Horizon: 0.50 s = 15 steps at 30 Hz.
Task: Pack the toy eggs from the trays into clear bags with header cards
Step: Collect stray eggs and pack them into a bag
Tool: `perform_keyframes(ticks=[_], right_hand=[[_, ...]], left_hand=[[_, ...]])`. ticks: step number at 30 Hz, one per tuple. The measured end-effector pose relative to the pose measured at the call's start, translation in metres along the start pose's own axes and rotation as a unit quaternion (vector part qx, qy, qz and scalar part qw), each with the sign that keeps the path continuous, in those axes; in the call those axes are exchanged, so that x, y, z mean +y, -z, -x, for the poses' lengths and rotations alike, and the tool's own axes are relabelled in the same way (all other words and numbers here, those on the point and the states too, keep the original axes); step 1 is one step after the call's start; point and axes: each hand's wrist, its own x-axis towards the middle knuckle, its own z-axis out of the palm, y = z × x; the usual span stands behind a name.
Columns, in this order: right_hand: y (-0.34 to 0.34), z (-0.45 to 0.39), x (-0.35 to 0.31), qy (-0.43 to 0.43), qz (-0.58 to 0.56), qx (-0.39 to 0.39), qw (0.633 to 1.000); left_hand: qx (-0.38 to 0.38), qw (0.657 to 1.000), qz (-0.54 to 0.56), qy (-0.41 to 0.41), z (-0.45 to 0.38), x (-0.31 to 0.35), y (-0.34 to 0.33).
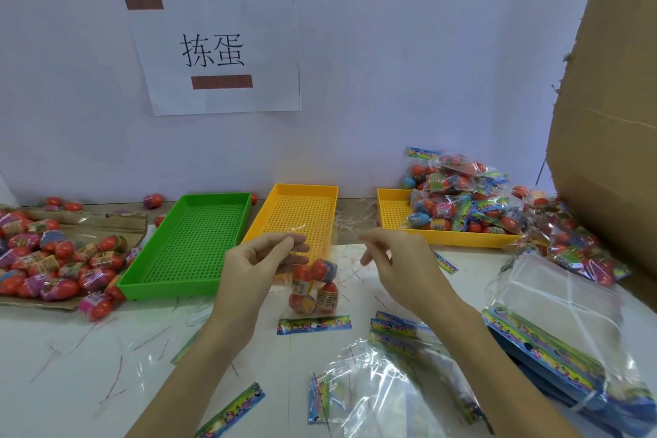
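From over the person's shoulders: the left hand [261, 258] pinches the top edge of a clear bag [313, 286] between thumb and fingertips, and the bag hangs mouth-up with its colourful header card [314, 325] lying on the white table [89, 348]. Four toy eggs [314, 286] sit inside it, red-capped with printed wrappers whose lettering is too small to read. The right hand [394, 260] hovers just beside the bag's opening, fingers curled toward the thumb; whether they grasp the thin film I cannot tell.

Behind the hands lie a green perforated tray [192, 242] and a yellow perforated tray [295, 217], side by side. Farther right a second yellow tray [391, 210] bears a heap of packed bags [458, 195]. On the left, loose eggs [53, 260] are piled on flattened cardboard [117, 224].

On the wall hangs a paper sign [217, 50] reading "拣蛋", fixed with two strips of brown tape. Stacks of empty bags with header cards [547, 341] lie at the near right, below a large cardboard box [611, 89].
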Motion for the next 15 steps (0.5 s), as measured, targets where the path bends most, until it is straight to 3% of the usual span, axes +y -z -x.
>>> perform_keyframes(ticks=[5,15], right_hand=[[-0.006,0.002,-0.019,-0.035,-0.252,-0.008,0.967],[-0.014,0.007,-0.021,-0.121,-0.398,-0.009,0.909]], left_hand=[[-0.007,1.000,0.001,0.001,0.001,0.001,0.000],[-0.052,0.998,0.015,0.027,-0.003,0.002,0.004]])
